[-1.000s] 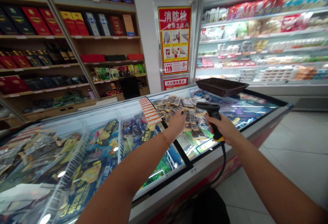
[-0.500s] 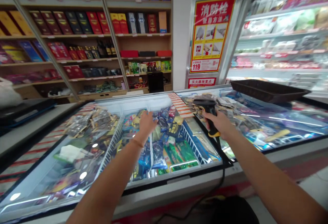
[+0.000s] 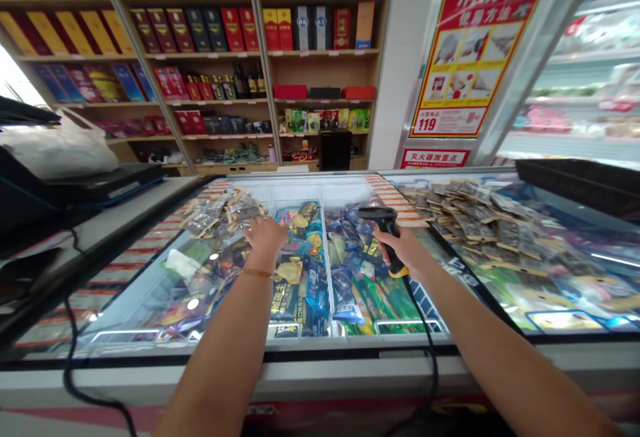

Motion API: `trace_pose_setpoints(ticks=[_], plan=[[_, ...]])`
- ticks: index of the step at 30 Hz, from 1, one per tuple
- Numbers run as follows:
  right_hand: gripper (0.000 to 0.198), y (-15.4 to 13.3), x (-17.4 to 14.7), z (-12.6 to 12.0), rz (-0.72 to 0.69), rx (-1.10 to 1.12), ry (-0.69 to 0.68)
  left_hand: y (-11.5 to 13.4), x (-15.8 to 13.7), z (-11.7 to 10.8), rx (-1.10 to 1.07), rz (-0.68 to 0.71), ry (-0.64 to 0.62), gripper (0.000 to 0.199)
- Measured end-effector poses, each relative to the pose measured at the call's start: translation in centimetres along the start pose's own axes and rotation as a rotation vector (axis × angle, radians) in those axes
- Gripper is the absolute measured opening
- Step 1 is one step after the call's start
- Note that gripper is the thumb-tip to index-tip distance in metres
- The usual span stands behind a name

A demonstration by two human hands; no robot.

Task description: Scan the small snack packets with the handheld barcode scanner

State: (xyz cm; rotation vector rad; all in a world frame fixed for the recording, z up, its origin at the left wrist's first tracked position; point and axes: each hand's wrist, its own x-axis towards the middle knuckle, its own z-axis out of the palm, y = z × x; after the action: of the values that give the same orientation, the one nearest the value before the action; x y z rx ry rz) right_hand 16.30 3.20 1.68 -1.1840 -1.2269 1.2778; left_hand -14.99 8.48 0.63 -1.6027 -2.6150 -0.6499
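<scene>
We are standing before a long chest freezer (image 3: 320, 363) whose sliding glass lid (image 3: 150, 290) is covering wire-divided compartments of frozen packets, with wooden shelving (image 3: 200, 57) of boxed goods rising behind it and a red fire-hydrant notice (image 3: 475, 50) hanging to the right. A dark basket (image 3: 585, 187) is resting on the freezer's far right, and a checkout counter (image 3: 100, 223) is adjoining the freezer's left end. Two spreads of small flat packets are lying on top of the glass: the larger spread (image 3: 480, 220) to the right of the scanner, the smaller spread (image 3: 220, 210) at the left. We are holding the left hand (image 3: 266, 237) palm down over the glass with the fingers loosely extended, gripping nothing; its fingertips are touching or just short of the smaller spread, which is lying directly ahead and slightly left of them, its long axis running away toward the far left. We are closing the right hand (image 3: 407, 250) firmly around the yellow-and-black grip of the barcode scanner (image 3: 383, 223), head pointing left toward the left hand, cable (image 3: 433, 357) trailing down toward us. The left hand is clearly the nearer to the smaller spread; the right is sitting well apart from it, between the two spreads.
</scene>
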Motion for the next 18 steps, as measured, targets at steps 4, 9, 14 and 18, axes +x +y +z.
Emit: trace_pose_setpoints(ticks=[4,9,14,18], plan=[[0.034,0.3,-0.1,-0.9,0.007,-0.013,0.016,-1.5,0.7,-0.9,-0.049,-0.121,0.081,0.062],[0.033,0.0,-0.4,-0.9,-0.005,-0.006,0.016,-4.0,1.5,-1.1,-0.075,-0.211,0.059,0.068],[0.033,0.5,-0.5,-0.9,-0.021,0.003,0.027,-4.1,1.2,-1.3,-0.035,-0.239,0.024,0.087],[0.035,0.8,-0.3,-0.9,-0.025,0.005,0.022,-4.8,2.0,-2.0,-0.018,-0.265,-0.004,0.102]])
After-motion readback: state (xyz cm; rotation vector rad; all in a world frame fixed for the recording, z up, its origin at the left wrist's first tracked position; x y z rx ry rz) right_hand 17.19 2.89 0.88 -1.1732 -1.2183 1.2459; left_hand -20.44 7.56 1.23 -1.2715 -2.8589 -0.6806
